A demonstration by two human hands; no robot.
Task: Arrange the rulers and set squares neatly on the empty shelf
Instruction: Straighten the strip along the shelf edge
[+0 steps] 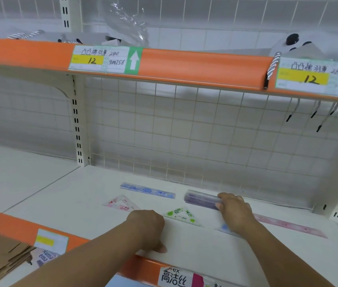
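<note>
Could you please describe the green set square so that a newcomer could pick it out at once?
Start at the lower white shelf with the orange front edge. Near its middle, between the person's left hand and right hand, a clear triangle lies flat: the green set square. It alone bears green blotches; the pink set square to its left is marked in pink.

On my feed I see two forearms (93, 258), bare along every bit of length the camera catches. The left hand (146, 229) and the right hand (235, 213) are bare as well, and the left thumb (159, 248) shows a short, plain nail at its tip.
</note>
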